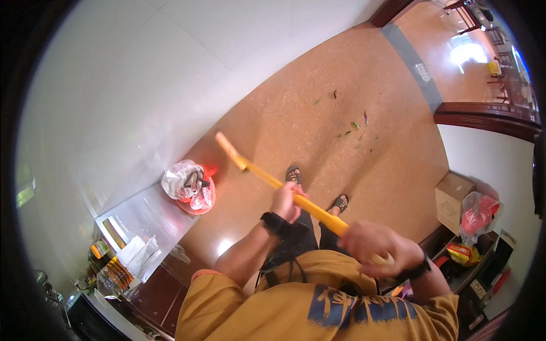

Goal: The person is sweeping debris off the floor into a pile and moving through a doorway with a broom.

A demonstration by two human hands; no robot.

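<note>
A long yellow-orange handle (318, 209) runs slantwise in front of my body, held in both hands. My left hand (287, 202) is closed around its middle. Nearer its lower right end, my right hand (373, 249) grips it and looks blurred. The far end is an angled, paler orange piece (230, 150), raised above the floor by the wall; its exact kind cannot be told. Small green scraps (355, 125) and a purple scrap (366, 117) lie scattered on the brown floor (315, 128) beyond my sandaled feet.
A pink bin (209, 206) with plastic bags stands left by the wall, beside a metal-topped surface (158, 209) bearing cloths. On the right are a cardboard box (453, 198), a bagged red item (480, 215) and an open drawer or crate of goods. A doorway with a gray threshold strip (411, 64) lies ahead right.
</note>
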